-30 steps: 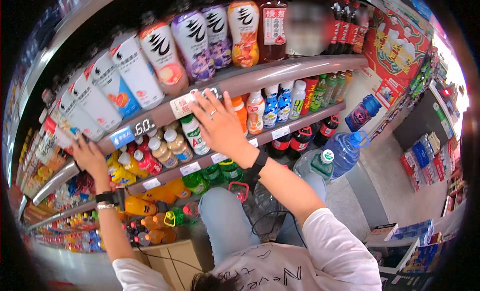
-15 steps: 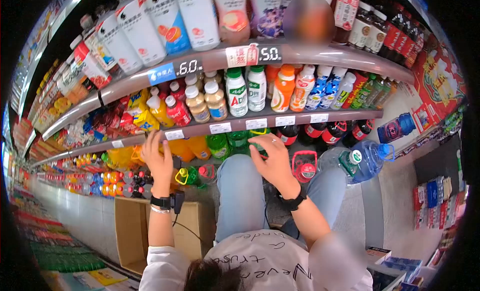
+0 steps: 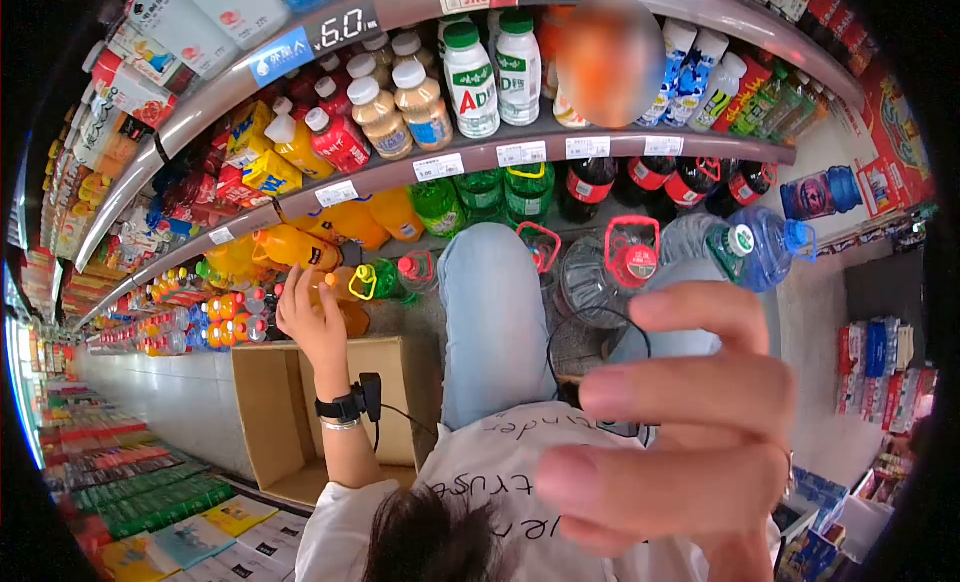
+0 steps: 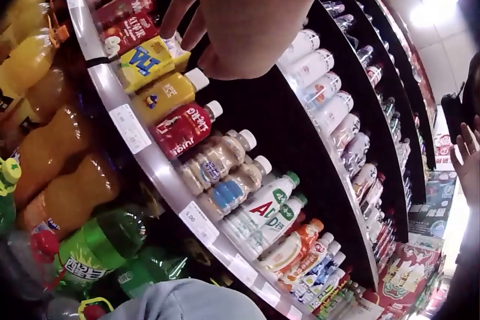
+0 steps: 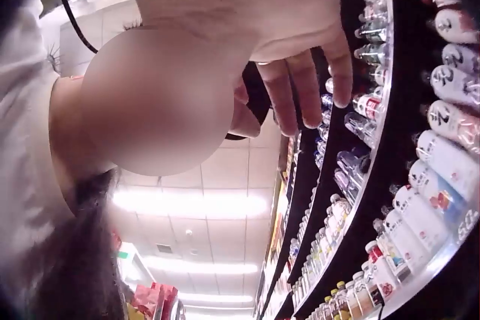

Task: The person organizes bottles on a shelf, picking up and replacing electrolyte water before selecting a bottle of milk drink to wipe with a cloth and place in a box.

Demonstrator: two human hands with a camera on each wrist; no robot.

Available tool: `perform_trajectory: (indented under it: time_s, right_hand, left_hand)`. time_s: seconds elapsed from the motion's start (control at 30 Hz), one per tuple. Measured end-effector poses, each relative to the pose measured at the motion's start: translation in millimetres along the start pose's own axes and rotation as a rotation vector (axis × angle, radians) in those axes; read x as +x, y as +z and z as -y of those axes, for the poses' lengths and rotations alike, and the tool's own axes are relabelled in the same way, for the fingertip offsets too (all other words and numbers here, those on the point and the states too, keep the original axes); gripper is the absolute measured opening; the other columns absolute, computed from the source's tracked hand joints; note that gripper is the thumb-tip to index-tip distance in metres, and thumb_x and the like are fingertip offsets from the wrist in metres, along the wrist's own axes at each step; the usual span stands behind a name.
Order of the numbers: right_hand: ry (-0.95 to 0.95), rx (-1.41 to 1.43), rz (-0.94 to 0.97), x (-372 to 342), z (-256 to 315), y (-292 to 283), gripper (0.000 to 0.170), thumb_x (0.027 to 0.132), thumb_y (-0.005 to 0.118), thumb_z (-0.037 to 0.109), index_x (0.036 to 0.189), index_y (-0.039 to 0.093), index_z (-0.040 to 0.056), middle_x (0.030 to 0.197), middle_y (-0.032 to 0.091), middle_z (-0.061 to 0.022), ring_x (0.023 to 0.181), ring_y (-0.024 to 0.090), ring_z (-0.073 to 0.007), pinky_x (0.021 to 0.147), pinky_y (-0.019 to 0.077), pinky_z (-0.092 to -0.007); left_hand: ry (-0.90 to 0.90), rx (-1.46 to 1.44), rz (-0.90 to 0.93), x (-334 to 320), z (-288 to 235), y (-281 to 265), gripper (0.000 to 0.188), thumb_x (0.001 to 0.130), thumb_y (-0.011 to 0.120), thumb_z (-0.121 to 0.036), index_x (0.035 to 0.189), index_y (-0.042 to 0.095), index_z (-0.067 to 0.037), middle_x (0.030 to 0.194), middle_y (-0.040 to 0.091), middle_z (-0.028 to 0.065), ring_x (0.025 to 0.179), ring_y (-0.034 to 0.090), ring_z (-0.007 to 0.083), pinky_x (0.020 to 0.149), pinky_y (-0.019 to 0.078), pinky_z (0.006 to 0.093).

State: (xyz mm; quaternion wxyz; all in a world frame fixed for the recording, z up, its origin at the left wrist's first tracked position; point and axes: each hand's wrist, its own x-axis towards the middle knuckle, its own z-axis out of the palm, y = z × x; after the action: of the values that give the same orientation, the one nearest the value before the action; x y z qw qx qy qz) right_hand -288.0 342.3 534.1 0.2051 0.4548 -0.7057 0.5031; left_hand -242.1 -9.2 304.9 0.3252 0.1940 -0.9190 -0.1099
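Observation:
My right hand (image 3: pixel 690 422) is raised close in front of the head camera, fingers bent and spread, nothing seen between them. In the right wrist view this hand (image 5: pixel 300 42) is beside the head, its fingertips close to a dark item (image 5: pixel 257 99). My left hand (image 3: pixel 315 317), fingers loosely extended and holding nothing, hovers above an open cardboard box (image 3: pixel 405 382), near orange drink bottles (image 3: pixel 325 250). In the left wrist view the left hand (image 4: pixel 232 12) overlaps the shelf of small bottles. White bottles with green caps (image 3: pixel 468 82) stand on that shelf.
A shelf edge (image 3: pixel 480 164) with price tags crosses in front. Large bottles with red handles (image 3: pixel 632 260) and a blue-handled water jug (image 3: pixel 768 250) stand low by the knees. A cable (image 3: pixel 405 414) trails from the left wrist. Stacked packs (image 3: pixel 870 362) stand at right.
Both hands have left the upper shelf edge. The left hand has lowered toward the box, and the right hand has come up close to the head camera. The view has tilted downward.

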Motion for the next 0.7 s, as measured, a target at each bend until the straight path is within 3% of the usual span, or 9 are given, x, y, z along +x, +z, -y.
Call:
perform_trajectory:
  time_s: [0.43,0.63,0.7]
  right_hand:
    - [-0.181,-0.073,0.099,-6,-26,-5,0.033,0.074,0.068,0.008,0.107,0.063,0.0091,0.109,0.064,-0.0111,0.099,0.059,-0.0311,0.084,0.0481,-0.0475]
    - [-0.184,-0.443,0.051,11,-90,9,0.046,0.069,0.069,-0.002,0.114,0.063,0.0031,0.114,0.064,-0.0161,0.102,0.06,-0.0357,0.087,0.0476,-0.0471]
    - [-0.11,-0.617,0.049,21,-119,19,0.047,0.072,0.069,0.002,0.118,0.062,0.0064,0.121,0.061,-0.0114,0.107,0.058,-0.032,0.094,0.0435,-0.0421]
  left_hand:
    - [-0.021,0.053,0.024,-12,15,2,0.031,0.093,0.057,-0.021,0.123,0.061,-0.012,0.133,0.057,0.008,0.12,0.052,0.0281,0.106,0.0281,0.0474]
    - [0.073,0.064,-0.01,22,-3,7,0.034,0.091,0.058,-0.019,0.124,0.06,-0.011,0.132,0.056,0.0092,0.119,0.051,0.0308,0.103,0.0313,0.0464]
    - [0.173,0.023,-0.046,48,-21,4,0.037,0.088,0.06,-0.015,0.124,0.059,-0.01,0.132,0.056,0.0099,0.116,0.051,0.0324,0.101,0.0339,0.0462]
